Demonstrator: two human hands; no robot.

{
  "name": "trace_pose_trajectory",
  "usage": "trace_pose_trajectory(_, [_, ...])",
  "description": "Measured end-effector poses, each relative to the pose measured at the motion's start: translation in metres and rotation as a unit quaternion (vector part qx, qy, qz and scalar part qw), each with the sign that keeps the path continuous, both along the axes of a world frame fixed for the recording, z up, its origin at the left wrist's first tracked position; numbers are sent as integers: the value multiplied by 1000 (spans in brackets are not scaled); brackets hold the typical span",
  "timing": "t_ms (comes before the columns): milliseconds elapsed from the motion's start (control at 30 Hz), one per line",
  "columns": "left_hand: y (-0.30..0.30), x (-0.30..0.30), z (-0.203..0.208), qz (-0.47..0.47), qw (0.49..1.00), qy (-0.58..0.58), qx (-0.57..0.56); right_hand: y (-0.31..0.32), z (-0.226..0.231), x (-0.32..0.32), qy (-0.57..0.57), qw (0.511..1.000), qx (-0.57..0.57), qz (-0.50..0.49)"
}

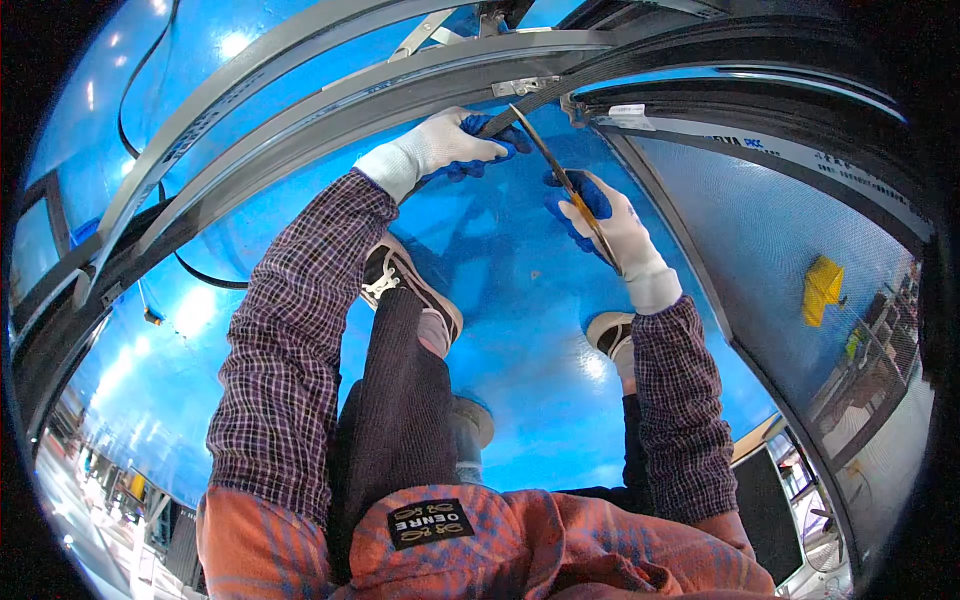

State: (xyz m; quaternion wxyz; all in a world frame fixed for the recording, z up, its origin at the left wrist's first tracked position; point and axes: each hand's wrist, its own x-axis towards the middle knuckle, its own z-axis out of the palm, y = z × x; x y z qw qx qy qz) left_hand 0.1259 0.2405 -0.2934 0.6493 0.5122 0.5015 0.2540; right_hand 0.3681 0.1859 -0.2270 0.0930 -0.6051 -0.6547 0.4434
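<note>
Pinches a dark flat strip (545, 95) in the closed grip of the left hand (448, 142), far and just left of the middle. Clasps a long thin tool (543, 150), yellowish toward the near end, in the closed grip of the right hand (614, 212), with the far tip right at the strip; cannot tell whether touching. Wears white gloves with blue fingers. Farther out, has long grey bars (215, 108) curving across the far left, and a framed mesh panel (750, 230) on the right. Rests dark shoes (430, 292) on a glossy blue floor (530, 390), nearer than both grips.
</note>
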Motion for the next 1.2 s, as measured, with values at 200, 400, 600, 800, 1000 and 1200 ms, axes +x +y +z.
trace_pose_trajectory(200, [5, -1, 5, -7, 1000, 5, -25, 8, 3, -2, 2, 1000, 19, 24])
trace_pose_trajectory(400, [3, 0, 5, -20, 999, 14, -25, 4, 4, -7, 9, 999, 35, 24])
trace_pose_trajectory(600, [3, 3, -1, -21, 1000, 16, -17, 1, 1, -7, 8, 999, 34, 12])
trace_pose_trajectory(800, [8, 1, -9, -28, 999, 12, -28, 6, -1, -7, 7, 998, 49, 30])
trace_pose_trajectory(1000, [11, -4, -9, -40, 999, -11, -34, 11, 6, -12, -4, 997, 63, 46])
trace_pose_trajectory(1200, [5, -3, 7, -36, 998, 55, -11, 10, 7, -9, -65, 990, 83, 89])
